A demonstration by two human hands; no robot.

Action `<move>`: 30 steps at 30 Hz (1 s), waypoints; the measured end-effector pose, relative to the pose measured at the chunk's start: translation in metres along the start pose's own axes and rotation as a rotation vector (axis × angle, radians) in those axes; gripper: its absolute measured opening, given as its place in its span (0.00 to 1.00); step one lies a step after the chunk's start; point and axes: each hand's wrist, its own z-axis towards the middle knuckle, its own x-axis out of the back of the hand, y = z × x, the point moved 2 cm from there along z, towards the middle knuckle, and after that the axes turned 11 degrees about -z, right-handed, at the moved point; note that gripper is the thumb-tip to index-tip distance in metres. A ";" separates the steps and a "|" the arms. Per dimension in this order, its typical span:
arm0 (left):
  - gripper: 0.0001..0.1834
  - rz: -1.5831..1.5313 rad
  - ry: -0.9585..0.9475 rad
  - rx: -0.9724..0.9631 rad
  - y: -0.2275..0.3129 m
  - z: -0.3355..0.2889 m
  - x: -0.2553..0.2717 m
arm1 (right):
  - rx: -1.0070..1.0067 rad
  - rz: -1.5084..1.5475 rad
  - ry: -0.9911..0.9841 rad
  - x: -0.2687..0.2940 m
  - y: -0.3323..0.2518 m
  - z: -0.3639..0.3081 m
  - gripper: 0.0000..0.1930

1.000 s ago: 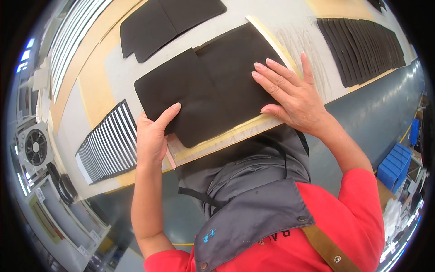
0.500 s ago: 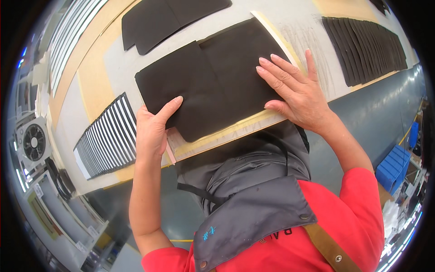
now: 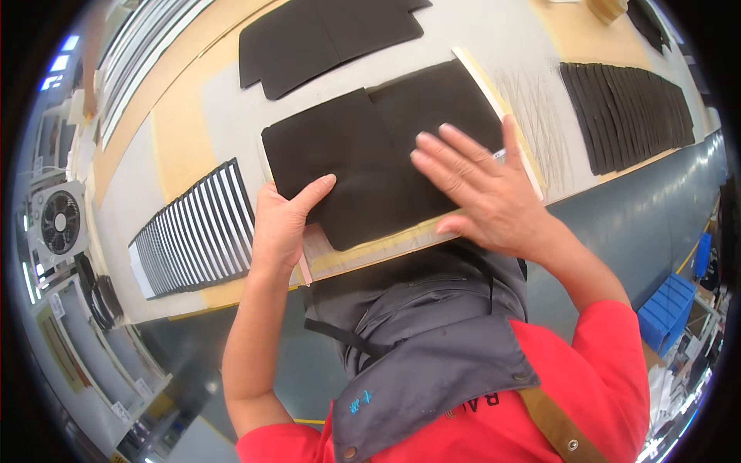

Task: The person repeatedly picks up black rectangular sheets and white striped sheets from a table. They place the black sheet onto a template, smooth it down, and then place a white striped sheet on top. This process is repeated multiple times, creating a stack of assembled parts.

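A black flat panel, of a leather-like or fabric-like sheet with a seam down its middle, lies on the work table in front of me. My left hand grips its lower left edge, thumb pressed on top; the other fingers are hidden behind the edge. Over the panel's right half is my right hand, open with fingers spread; whether the palm touches I cannot tell. A small white tag or strip shows between its fingers. Past the panel lies a similar black panel.
To the left, overlapping black-and-white strips lie fanned in a row. A row of black pieces overlaps at the right. The table's edge runs before my apron. Beyond stand a fan and a blue crate.
My right hand has slid left across the panel toward its middle seam. The left hand keeps its hold on the edge. The whole view has shifted slightly.
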 end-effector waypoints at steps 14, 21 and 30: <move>0.17 -0.011 0.018 0.032 0.003 -0.003 -0.003 | 0.078 0.107 -0.034 -0.025 -0.021 0.012 0.42; 0.17 0.025 0.025 0.044 0.006 -0.004 -0.003 | 0.079 0.091 -0.036 -0.025 -0.021 0.012 0.42; 0.22 0.186 -0.107 0.052 0.026 -0.001 0.021 | 0.078 0.083 -0.055 -0.018 -0.021 0.014 0.42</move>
